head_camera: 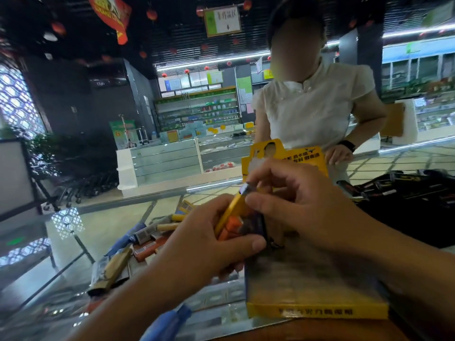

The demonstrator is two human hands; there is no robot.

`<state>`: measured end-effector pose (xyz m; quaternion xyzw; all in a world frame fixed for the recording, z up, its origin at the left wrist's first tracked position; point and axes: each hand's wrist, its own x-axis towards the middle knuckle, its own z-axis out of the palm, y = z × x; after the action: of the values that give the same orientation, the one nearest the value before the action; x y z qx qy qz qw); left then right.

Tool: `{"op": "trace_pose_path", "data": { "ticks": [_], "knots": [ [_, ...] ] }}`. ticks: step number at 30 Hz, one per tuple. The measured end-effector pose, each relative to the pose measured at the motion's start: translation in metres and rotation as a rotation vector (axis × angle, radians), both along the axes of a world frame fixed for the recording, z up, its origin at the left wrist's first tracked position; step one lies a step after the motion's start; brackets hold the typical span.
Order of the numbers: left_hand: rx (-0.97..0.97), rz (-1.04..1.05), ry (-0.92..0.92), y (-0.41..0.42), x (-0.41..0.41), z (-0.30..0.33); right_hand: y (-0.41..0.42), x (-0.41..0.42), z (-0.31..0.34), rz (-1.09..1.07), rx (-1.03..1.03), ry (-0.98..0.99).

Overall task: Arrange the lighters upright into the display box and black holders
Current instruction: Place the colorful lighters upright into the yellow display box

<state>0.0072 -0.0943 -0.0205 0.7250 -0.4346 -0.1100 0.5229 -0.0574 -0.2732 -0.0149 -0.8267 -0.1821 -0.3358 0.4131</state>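
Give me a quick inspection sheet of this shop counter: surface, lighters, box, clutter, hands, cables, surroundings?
Surface: reflective glass counter top.
Job's things: yellow cardboard display box at front right; loose pile of coloured lighters lying flat at left; black holders at right.
Clutter: nothing seen.
Hands: left hand grips a bunch of lighters; right hand fingers pinch the slim yellow lighter by its metal top.
Cables: nothing seen.
Surroundings: person in white blouse behind counter; glass showcases, shelves.
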Motion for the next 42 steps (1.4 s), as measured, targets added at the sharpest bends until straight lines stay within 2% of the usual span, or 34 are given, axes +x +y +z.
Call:
{"op": "trace_pose_path", "data": {
  "ticks": [3,5,13,19,22,25,30,42],
  "knots": [
    [-0.076,0.047,0.051,0.002,0.006,-0.001,-0.006,-0.001,0.005,-0.020,0.224,0.005],
    [-0.139,0.032,0.097,0.004,0.006,0.002,-0.010,-0.003,0.008,-0.031,0.305,0.029],
    [-0.130,-0.034,0.087,0.002,0.007,0.000,-0.013,-0.002,0.009,-0.012,0.337,0.054],
    [-0.065,0.002,-0.001,0.002,0.015,-0.006,-0.020,-0.003,0.012,-0.007,0.229,0.051],
    [0.011,0.164,-0.111,0.007,0.026,-0.010,-0.035,-0.006,0.020,-0.175,0.083,-0.015],
    [0.141,0.194,-0.179,-0.003,0.027,-0.017,-0.052,-0.015,0.023,-0.277,-0.008,-0.013],
    [0.151,0.151,-0.087,-0.009,0.026,-0.023,-0.064,-0.014,0.027,-0.337,-0.091,0.016],
    [0.146,0.120,-0.057,-0.006,0.022,-0.019,-0.068,-0.018,0.025,-0.422,-0.264,0.006]
  ]
}}
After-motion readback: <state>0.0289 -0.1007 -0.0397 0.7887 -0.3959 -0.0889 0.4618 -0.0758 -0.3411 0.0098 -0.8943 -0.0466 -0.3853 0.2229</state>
